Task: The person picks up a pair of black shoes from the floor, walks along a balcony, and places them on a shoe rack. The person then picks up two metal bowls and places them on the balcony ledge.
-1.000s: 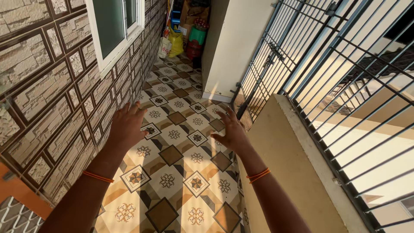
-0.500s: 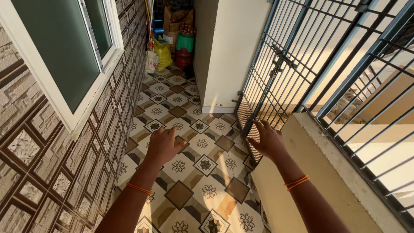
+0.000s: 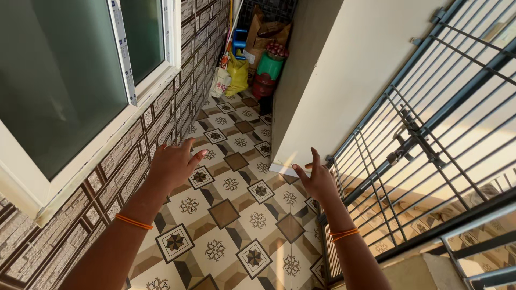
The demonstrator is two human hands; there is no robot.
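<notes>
**Narrow tiled balcony, both hands empty**

Patterned floor [image 3: 226,215], window left. Left hand [image 3: 173,164] open, mid-air. Right hand [image 3: 317,180] open, fingers spread, just beside metal grille gate [image 3: 387,177] by the white wall. Gate looks stiff, heavy; grip a bar.

The window [image 3: 80,80] lay left of the tiled floor [image 3: 226,215], the metal grille [image 3: 419,150] right. Bags and a bucket [image 3: 270,64] stood at the floor's far end.

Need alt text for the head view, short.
Two empty hands, left hand and right hand, reach forward over a patterned tile floor in a narrow balcony. Window at left, metal grille gate at right, bags and containers at the far end.
</notes>
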